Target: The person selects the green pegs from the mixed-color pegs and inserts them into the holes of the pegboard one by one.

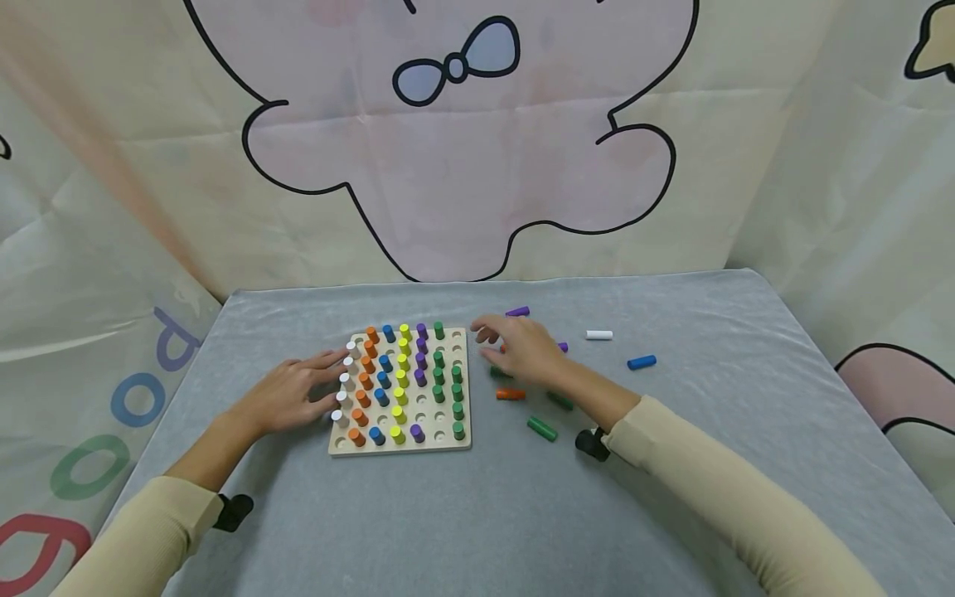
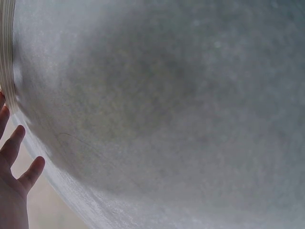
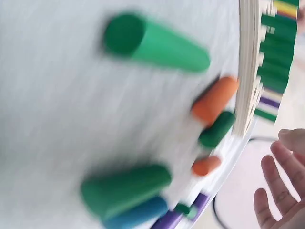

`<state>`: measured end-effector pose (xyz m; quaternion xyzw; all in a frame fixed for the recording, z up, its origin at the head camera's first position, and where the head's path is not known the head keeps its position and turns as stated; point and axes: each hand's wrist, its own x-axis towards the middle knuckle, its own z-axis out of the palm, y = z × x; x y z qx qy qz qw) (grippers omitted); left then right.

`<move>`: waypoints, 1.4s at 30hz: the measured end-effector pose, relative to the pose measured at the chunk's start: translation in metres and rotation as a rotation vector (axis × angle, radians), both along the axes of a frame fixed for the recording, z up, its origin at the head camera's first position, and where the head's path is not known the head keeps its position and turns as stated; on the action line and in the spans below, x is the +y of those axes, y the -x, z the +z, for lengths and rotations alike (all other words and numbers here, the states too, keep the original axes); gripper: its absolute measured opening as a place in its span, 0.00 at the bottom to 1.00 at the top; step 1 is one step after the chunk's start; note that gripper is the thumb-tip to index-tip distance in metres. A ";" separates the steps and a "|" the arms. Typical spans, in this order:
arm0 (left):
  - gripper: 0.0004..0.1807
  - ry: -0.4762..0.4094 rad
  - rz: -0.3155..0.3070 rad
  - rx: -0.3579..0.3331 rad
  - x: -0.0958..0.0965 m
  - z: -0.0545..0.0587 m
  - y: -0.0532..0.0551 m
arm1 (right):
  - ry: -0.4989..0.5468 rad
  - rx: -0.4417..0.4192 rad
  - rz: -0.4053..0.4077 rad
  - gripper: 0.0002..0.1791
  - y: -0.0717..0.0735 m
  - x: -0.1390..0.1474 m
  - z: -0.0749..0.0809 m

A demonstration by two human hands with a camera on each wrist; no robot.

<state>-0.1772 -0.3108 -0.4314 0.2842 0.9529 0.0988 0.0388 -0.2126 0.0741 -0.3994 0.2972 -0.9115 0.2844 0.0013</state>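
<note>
A pale pegboard lies on the table with rows of white, orange, blue, yellow, purple and green pegs standing in its holes. Beside its left edge is my left hand, its fingers reaching to the column of white pegs. In the left wrist view only part of that hand shows, with fingers spread. My right hand hovers just right of the board's far right corner, above loose pegs, some of which it hides. The right wrist view shows this hand with loosely bent fingers and nothing in them.
Loose pegs lie right of the board: an orange peg, a green peg, a purple peg, a white peg and a blue peg among them. A grey cloth covers the table; a printed curtain hangs behind.
</note>
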 end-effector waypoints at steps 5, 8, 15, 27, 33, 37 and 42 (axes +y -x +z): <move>0.30 0.007 -0.005 -0.005 -0.001 0.001 0.000 | -0.034 0.051 -0.134 0.19 0.013 0.022 -0.003; 0.30 0.011 -0.008 0.000 -0.001 0.001 0.000 | -0.057 0.046 -0.202 0.20 0.019 0.033 -0.005; 0.30 0.006 -0.004 0.011 0.000 -0.001 0.001 | -0.090 0.004 -0.312 0.25 0.024 0.050 -0.009; 0.30 0.010 0.002 -0.001 0.000 -0.001 0.000 | -0.169 -0.053 -0.346 0.30 0.024 0.057 -0.020; 0.30 0.008 -0.001 -0.002 0.000 0.000 -0.001 | -0.186 -0.061 -0.338 0.30 0.023 0.058 -0.026; 0.30 0.013 0.004 -0.006 0.000 0.000 -0.001 | -0.195 -0.052 -0.334 0.28 0.024 0.057 -0.028; 0.30 0.019 0.012 -0.006 0.000 -0.002 0.001 | -0.196 -0.037 -0.338 0.27 0.025 0.056 -0.030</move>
